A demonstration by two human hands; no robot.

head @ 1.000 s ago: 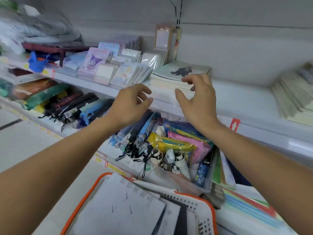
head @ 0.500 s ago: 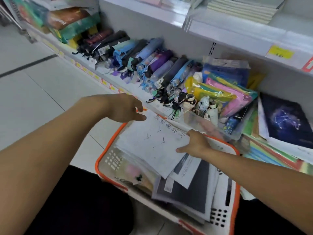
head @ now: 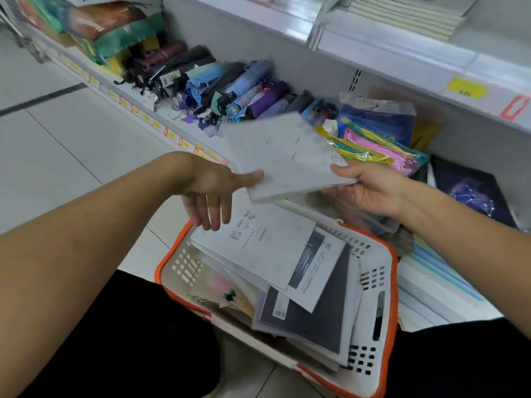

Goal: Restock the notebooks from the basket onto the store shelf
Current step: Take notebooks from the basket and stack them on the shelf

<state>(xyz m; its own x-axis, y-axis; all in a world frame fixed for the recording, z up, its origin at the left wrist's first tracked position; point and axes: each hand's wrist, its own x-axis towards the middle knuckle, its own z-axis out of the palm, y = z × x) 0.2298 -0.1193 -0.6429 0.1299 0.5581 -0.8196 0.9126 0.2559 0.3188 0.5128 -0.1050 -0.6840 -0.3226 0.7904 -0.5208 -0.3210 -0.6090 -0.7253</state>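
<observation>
- Right hand (head: 370,191): grips white notebook (head: 287,156) at its right near corner, thumb on top of cover, fingers curled beneath.
- Left hand (head: 212,191): thumb tip touching notebook's left near edge; remaining fingers relaxed, pointing down, not wrapped around anything.
- White notebook: held in air above basket (head: 385,282), tilted, far edge raised toward umbrellas; motion-blurred, cover print not legible.
- Basket: white w/ orange rim, low in centre of view, between the two forearms, in front of lower shelf (head: 149,110).
- Inside basket: loose pile of notebooks. Top one white, marked "special" (head: 255,239); under it a white/blue one marked "PAVILIONS" (head: 313,268); below those a dark grey notebook (head: 313,317) w/ barcode sticker. More items underneath, partly hidden.
- Lower shelf: row of folded umbrellas (head: 230,87), black, blue, purple; yellow price tags along front edge.
- Right of umbrellas: packets in clear plastic (head: 379,145), yellow, pink, blue.
- Far right, lower shelf: dark blue notebook w/ constellation print (head: 471,193), beside stack of pastel-edged books (head: 439,271).
- Upper shelf (head: 388,53): stack of pale notebooks (head: 408,12) at top right, yellow price label (head: 465,89) on front rail.
- Floor (head: 57,133): pale tiles w/ one dark line.
</observation>
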